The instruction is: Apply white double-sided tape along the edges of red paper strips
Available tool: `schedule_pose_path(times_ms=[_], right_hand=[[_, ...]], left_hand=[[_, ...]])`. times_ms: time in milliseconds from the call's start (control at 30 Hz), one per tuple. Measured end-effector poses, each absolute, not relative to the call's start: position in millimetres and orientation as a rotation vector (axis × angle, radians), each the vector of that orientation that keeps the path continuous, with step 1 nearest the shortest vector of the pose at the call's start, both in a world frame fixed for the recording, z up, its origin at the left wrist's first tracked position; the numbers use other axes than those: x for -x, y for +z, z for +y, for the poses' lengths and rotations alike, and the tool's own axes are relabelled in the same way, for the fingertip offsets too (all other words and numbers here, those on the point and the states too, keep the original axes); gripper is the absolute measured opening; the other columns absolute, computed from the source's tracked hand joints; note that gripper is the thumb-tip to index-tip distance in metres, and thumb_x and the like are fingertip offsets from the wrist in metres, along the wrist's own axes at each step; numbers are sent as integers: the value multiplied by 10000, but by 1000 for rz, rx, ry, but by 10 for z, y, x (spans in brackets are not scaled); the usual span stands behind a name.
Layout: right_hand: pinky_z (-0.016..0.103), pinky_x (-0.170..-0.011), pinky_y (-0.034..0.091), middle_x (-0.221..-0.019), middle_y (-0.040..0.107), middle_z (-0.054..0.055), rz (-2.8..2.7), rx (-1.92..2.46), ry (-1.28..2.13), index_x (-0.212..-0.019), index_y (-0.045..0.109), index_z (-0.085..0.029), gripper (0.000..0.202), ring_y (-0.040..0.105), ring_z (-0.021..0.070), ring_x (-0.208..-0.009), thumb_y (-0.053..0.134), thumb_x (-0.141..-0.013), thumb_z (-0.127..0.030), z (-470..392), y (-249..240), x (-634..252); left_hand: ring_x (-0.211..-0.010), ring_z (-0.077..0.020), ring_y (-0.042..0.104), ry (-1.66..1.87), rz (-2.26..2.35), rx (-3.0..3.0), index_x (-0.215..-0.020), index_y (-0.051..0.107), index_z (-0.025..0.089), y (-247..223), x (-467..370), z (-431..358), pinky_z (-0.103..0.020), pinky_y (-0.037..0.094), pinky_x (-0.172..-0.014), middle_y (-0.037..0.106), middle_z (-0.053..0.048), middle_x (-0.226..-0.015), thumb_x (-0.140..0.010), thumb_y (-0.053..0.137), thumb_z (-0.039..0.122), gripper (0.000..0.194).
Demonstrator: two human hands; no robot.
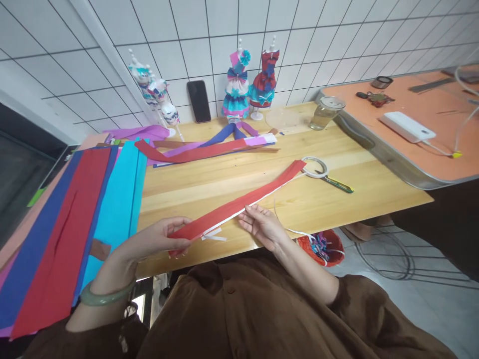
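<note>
A long, narrow red strip [232,205] lies slantwise over the wooden table [374,184], left of the tape roll [315,175] and on its near side, with its far end just beside the ring. The strip is plain, even red and looks matt, with a soft, slightly rippled surface like crepe paper; its sides run nearly parallel and its far end is cut off fairly straight. Along its near long edge runs a thin white band [224,221], bright against the red, and a pale line carries on from the far end toward the tape roll. The left hand [164,235], farthest left of the tape roll, has hold of the strip's near end, thumb above and fingers partly hidden beneath. The right hand [264,227], nearer the tape roll, pinches the white-edged side around mid-length with thumb and forefinger brought together, the other fingers loosely curled. Small white scraps [214,235] lie by the left hand, well left of the tape roll. A green-and-black cutter [340,185] lies at the tape roll's right, its upper end against or partly under the ring; I cannot tell which. A second red strip [194,151] lies left of the tape roll and farther back.
</note>
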State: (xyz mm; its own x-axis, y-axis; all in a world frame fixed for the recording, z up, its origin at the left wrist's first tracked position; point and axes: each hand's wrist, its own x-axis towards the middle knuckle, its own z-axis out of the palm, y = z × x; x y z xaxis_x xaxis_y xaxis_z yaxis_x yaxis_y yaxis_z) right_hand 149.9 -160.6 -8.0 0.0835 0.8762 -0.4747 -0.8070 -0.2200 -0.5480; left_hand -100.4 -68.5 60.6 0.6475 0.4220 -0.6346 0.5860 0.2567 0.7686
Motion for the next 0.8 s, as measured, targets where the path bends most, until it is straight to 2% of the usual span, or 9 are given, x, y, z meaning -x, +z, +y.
schedule_pose_path(times_ms=[133,233,300,367,433,633,733,800], right_hand=[[227,-641,526,-643,677,0,-92,936,1531,-670,570,-152,130,660,114,-657,696,-689,-177,-1592,-90,-1487],[254,-673,528,-715,694,22,-108,972,1559,-717,584,-148,109,667,133,-704,660,-731,-224,-1605,-39,-1466],[289,-668,529,-784,701,67,-193,1025,1739,-799,606,-132,212,671,168,-729,600,-775,-342,-1639,27,-1434],[297,-592,522,-788,697,113,-379,1097,1976,-871,620,-108,417,672,190,-663,491,-801,-498,-1691,108,-1380],[262,-525,492,-744,692,118,-624,1197,1997,-881,632,-101,515,655,168,-571,433,-795,-567,-1743,191,-1307],[216,-536,446,-718,668,50,-1173,1251,1650,-800,665,-143,342,595,110,-561,570,-745,-467,-1779,329,-1056],[219,-524,458,-725,672,59,-981,1208,1774,-785,648,-138,349,604,115,-558,575,-739,-476,-1738,305,-966],[248,-569,491,-788,683,92,-698,1120,1923,-816,631,-128,383,638,142,-623,545,-758,-497,-1711,261,-928]], left_hand=[[-535,-89,511,-79,966,-1337,-1096,492,179,569,1058,-709,-202,398,-486,594,9,-656,-688,648,326,461],[-533,-80,502,-68,955,-1355,-1068,502,169,587,1062,-729,-201,399,-497,592,7,-656,-705,632,332,418],[-539,-81,501,-62,949,-1373,-1092,487,171,605,1051,-740,-207,405,-504,590,7,-677,-699,637,331,449],[-551,-82,502,-51,944,-1387,-1101,479,173,614,1039,-745,-209,406,-506,584,8,-708,-681,653,329,480],[-569,-86,511,-34,938,-1390,-1098,480,175,610,1032,-743,-210,404,-504,584,2,-746,-667,662,333,493],[-596,-102,522,0,905,-1453,-1172,444,206,579,1055,-739,-215,408,-496,596,-10,-811,-661,660,347,572],[-671,-116,547,35,874,-1504,-1228,409,231,575,1077,-752,-225,432,-547,597,-44,-956,-669,651,331,618],[-745,-132,561,68,865,-1520,-1252,391,246,575,1087,-766,-229,447,-581,562,-69,-1084,-668,650,321,643]])
